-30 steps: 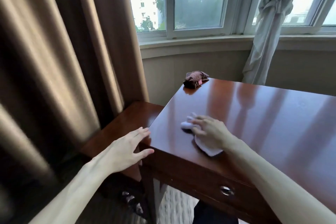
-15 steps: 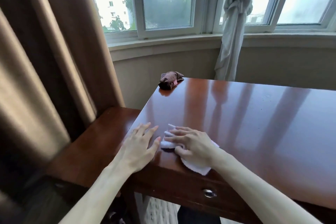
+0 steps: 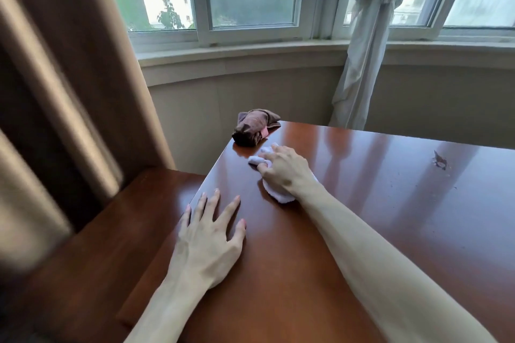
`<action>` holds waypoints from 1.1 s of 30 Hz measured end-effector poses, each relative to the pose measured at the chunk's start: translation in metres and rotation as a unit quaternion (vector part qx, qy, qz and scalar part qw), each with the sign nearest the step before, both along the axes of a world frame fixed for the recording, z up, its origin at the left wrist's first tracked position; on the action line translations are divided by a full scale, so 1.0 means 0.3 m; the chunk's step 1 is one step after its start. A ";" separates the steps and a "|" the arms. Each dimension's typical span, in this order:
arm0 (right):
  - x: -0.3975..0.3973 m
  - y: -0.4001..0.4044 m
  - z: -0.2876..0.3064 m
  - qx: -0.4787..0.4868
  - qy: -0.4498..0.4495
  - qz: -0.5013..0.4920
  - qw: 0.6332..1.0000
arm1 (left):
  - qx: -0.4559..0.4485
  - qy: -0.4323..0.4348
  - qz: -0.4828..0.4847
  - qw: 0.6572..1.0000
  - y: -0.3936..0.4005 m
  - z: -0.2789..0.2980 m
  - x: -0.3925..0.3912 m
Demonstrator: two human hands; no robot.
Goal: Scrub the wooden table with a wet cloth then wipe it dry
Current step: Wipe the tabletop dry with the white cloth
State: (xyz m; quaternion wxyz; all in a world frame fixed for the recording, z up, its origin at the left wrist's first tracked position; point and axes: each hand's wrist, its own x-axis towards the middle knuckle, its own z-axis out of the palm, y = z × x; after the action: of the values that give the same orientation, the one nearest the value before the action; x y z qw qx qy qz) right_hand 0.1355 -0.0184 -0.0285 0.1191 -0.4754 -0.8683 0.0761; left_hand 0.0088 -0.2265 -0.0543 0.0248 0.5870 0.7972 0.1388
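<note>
The glossy reddish wooden table (image 3: 362, 203) fills the lower right of the head view. My right hand (image 3: 284, 168) lies on a white cloth (image 3: 278, 193) near the table's far left corner, its fingers curled over the cloth and pressing it to the wood. A bunched brown cloth (image 3: 255, 127) sits on that far corner, just beyond my right hand. My left hand (image 3: 207, 239) rests flat on the table by its left edge, fingers spread and holding nothing.
A lower wooden side surface (image 3: 117, 231) adjoins the table's left edge. Brown curtains (image 3: 64, 78) hang at the left. A knotted pale curtain (image 3: 370, 36) hangs before the window behind the table. A small chipped mark (image 3: 440, 160) shows on the tabletop at the right.
My right hand has slid the white cloth away from the front edge toward the far left corner. My left hand has come onto the tabletop and spread flat.
</note>
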 end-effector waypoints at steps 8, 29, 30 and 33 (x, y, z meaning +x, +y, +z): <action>0.159 -0.383 0.015 0.006 0.009 0.094 0.996 | -0.007 -0.073 -0.026 0.997 -0.008 0.059 0.000; 0.662 -0.835 0.029 0.007 0.052 -0.043 0.998 | -0.041 -0.051 -0.215 0.974 -0.387 0.088 0.201; 0.702 -0.785 0.038 -0.005 0.045 -0.104 0.994 | -0.042 -0.082 -0.201 0.975 -0.378 0.090 0.201; 0.714 -0.758 0.037 0.012 0.029 -0.182 0.983 | -0.005 -0.091 -0.160 0.983 -0.335 0.103 0.232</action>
State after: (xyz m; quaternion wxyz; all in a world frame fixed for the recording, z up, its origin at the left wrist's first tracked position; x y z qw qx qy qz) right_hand 0.3496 -0.2457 -0.0176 0.1616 -0.6218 -0.7643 0.0559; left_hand 0.0783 -0.3269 -0.0234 0.1222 0.6919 0.6880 0.1815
